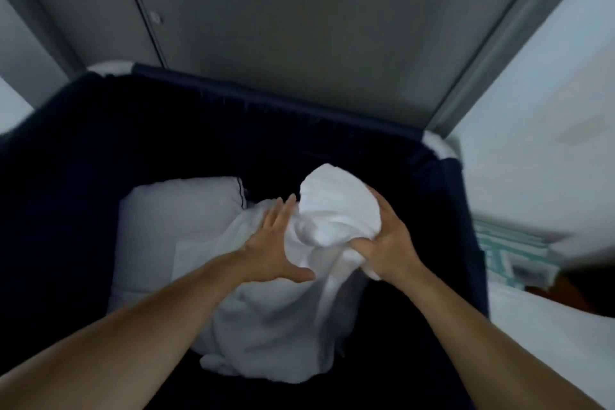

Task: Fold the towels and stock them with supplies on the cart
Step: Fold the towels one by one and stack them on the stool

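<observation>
None of the folding looks done yet, so I judge the task to be at its start: no folded towel, shelf or supplies show anywhere. At the far left, the navy fabric bin [66,150] rises as a dark soft wall. Inside it lies a white pillow [173,226] with dark piping along one edge. The left hand [276,243] comes next, fingers straight and spread, its palm laid flat against the side of the towel [332,210] without closing on it. The towel is a crumpled white bunch lifted above the bin's floor, its tail trailing down into the loose white cloth [273,326] heaped below. Whether that heap is the same piece I cannot tell. The right hand [389,246] clenches the bunch from the other side, fingers curled deep into the fabric. What is left is likely everything: lifting the towel out, spreading, folding and stocking it. Room is tight, since the bin's walls close in on all sides and grey cabinet doors [299,10] stand just behind its far rim, so the only free way out is upward. Beyond the right wall sits a blurred teal-patterned item [506,243].
</observation>
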A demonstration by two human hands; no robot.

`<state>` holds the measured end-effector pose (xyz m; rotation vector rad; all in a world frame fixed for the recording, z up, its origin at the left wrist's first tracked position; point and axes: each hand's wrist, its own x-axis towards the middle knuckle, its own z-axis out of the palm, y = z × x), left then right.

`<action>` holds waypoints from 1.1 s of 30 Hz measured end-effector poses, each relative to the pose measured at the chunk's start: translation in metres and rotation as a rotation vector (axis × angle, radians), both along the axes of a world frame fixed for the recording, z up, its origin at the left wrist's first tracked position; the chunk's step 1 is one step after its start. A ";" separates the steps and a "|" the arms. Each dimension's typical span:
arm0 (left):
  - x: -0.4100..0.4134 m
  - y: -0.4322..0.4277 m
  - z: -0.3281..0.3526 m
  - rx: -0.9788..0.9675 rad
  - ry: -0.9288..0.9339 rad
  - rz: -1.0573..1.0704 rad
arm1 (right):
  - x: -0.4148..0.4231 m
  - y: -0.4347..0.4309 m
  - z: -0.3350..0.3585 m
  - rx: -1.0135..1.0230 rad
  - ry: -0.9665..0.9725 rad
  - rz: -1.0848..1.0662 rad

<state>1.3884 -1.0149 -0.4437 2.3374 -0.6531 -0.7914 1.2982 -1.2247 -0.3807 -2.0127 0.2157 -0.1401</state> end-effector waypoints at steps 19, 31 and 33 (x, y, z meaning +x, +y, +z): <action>-0.196 -0.199 0.403 -0.712 -0.353 0.128 | -0.211 -0.132 0.398 0.721 -0.572 -0.333; -0.276 -0.341 0.541 -1.025 -0.389 -0.081 | -0.320 -0.211 0.529 0.436 -0.984 -0.636; -0.289 -0.358 0.543 -1.052 -0.378 -0.096 | -0.331 -0.222 0.534 0.412 -1.006 -0.653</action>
